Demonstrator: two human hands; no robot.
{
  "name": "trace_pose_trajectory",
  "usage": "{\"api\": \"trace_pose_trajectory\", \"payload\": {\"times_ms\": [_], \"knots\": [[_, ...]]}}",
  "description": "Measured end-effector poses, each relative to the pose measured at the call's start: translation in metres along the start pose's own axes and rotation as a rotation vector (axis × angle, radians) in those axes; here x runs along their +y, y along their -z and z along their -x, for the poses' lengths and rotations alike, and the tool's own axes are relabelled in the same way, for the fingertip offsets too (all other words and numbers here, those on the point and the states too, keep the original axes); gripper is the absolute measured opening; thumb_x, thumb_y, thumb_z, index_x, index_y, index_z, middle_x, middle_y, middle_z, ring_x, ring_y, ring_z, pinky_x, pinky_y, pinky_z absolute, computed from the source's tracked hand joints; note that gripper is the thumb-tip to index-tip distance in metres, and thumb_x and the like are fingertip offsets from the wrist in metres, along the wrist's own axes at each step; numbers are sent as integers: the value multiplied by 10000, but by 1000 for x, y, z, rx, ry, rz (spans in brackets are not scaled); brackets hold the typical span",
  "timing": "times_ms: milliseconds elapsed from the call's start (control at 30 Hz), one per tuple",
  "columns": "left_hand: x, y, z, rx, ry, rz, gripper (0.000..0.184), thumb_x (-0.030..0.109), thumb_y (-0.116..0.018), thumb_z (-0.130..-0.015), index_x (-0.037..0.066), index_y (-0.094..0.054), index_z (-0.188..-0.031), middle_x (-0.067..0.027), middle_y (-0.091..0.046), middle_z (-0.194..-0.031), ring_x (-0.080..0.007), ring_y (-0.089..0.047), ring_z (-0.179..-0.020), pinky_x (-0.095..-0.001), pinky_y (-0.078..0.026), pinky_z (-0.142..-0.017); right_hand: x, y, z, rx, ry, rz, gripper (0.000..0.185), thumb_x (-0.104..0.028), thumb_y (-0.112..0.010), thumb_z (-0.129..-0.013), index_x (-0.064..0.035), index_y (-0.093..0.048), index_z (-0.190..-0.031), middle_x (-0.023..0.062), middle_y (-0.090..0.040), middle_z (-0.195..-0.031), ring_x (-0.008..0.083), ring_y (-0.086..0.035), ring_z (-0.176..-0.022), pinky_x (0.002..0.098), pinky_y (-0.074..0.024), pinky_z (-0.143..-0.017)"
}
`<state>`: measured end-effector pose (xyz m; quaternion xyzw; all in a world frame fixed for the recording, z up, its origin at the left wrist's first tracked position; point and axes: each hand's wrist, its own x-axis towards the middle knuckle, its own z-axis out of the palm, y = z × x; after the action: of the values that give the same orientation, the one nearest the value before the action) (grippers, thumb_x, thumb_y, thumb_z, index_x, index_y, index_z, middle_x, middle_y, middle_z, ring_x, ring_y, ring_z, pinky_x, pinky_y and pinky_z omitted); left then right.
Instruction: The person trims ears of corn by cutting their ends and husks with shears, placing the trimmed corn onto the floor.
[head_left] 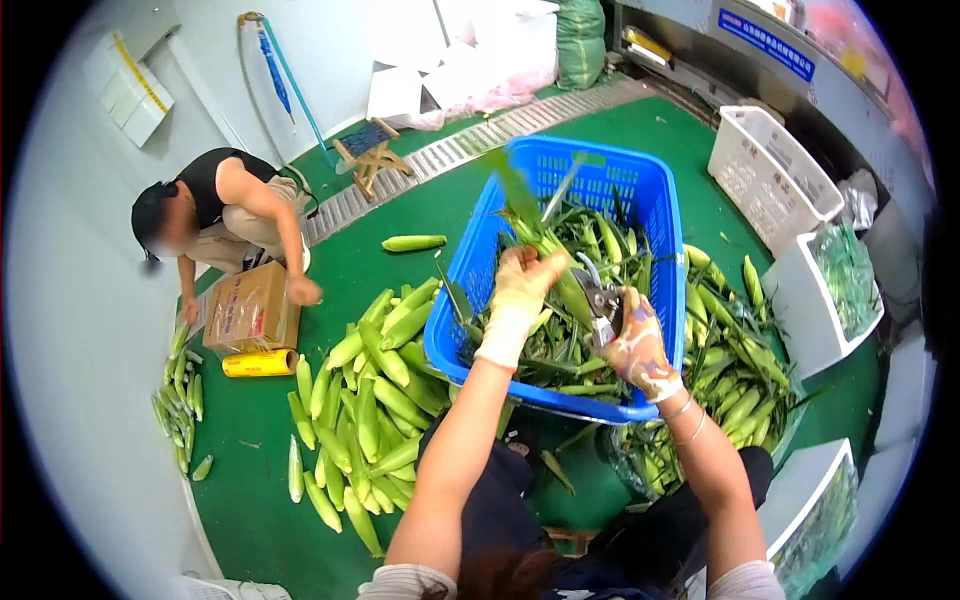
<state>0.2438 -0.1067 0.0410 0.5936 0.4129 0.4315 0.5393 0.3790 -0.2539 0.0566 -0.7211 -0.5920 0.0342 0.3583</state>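
My left hand (pixel 524 290), in a pale glove, is closed around an ear of corn (pixel 568 292) with its green husk and leaves, above the blue basket (pixel 455 300). In a camouflage-patterned glove, my right hand (pixel 636 345) grips pruning shears (pixel 601 300), whose blades are beside the ear. Husks and leaves (pixel 560 350) fill much of the basket. A heap of trimmed corn (pixel 380 400) lies on the floor to the left of the basket, and leafy corn (pixel 730 370) is piled to its right.
A co-worker (pixel 235 205) crouches at the left by a cardboard box (pixel 250 308) and a yellow roll (pixel 258 364). Small ears (pixel 180 400) lie near the wall. Behind stands a folding stool (pixel 372 155). White crates (pixel 775 180) line the right side.
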Motion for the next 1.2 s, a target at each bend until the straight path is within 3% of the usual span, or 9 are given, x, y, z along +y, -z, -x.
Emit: {"api": "trace_pose_trajectory", "payload": {"times_ms": [33, 200, 400, 533, 667, 867, 933, 1067, 1200], "knots": [[0, 2, -5, 18, 117, 171, 461, 304, -757, -766, 2, -558, -1052, -25, -602, -879, -114, -564, -745, -245, -458, -635, 0, -4, 0, -7, 17, -26, 394, -186, -667, -739, -15, -494, -1048, 207, -554, -922, 389, -525, -874, 444, -431, -788], [-27, -4, -18, 323, 501, 716, 319, 353, -715, -803, 55, -630, -878, -52, -625, -814, -170, -586, -706, -336, -479, -646, 7, -9, -2, -107, 189, -17, 489, -223, -711, -701, -7, -479, -1073, 212, -528, -1002, 395, -501, -958, 449, -410, -838], [-48, 71, -50, 495, 213, 1046, 288, 381, -565, -906, 123, -507, -792, -25, -491, -737, -187, -487, -726, -384, -433, -726, 64, -5, 19, -94, -118, -39, 421, -211, -707, -744, 19, -449, -985, 187, -588, -721, 374, -588, -674, 414, -479, -606], [-43, 113, -56, 638, 246, 1110, 293, 374, -461, -959, 121, -467, -810, -24, -492, -742, -197, -505, -701, -411, -458, -731, 14, 31, 38, -302, -492, -131, 640, -367, -787, -658, 17, -434, -1030, 196, -607, -843, 326, -606, -773, 385, -487, -730], [-47, 111, -53, 663, 230, 1108, 280, 357, -396, -979, 121, -450, -839, -32, -507, -737, -220, -528, -714, -453, -471, -753, -17, -10, 53, -490, -536, -376, 782, -461, -788, -637, 19, -430, -1139, 200, -594, -962, 292, -590, -898, 377, -463, -822], [-55, 103, -46, 724, 333, 1149, 240, 314, -394, -973, 98, -454, -888, -93, -565, -867, -243, -531, -763, -470, -459, -791, -39, -39, 14, -324, -472, -477, 730, -409, -804, -650, 35, -433, -1095, 152, -577, -932, 214, -537, -843, 336, -461, -774], [-76, 105, -49, 684, 336, 887, 231, 292, -403, -961, 70, -464, -940, -110, -559, -866, -259, -529, -778, -443, -464, -790, -35, -50, 5, -194, -339, -447, 612, -335, -808, -637, 17, -478, -1015, 165, -595, -895, 248, -568, -813, 362, -471, -760], [-88, 104, -54, 715, 405, 793, 161, 188, -452, -891, 38, -485, -941, -119, -562, -891, -289, -546, -833, -436, -463, -826, -34, -42, 3, -200, -295, -356, 435, -275, -736, -670, 12, -516, -913, 188, -629, -788, 314, -629, -732, 381, -500, -682], [-54, 100, -43, 854, 325, 787, 157, 212, -462, -873, 56, -464, -852, -85, -539, -811, -232, -527, -753, -388, -463, -751, 9, -12, 22, -474, -457, -394, 442, -363, -727, -722, -2, -593, -938, 128, -635, -803, 214, -595, -724, 357, -477, -660]]}}
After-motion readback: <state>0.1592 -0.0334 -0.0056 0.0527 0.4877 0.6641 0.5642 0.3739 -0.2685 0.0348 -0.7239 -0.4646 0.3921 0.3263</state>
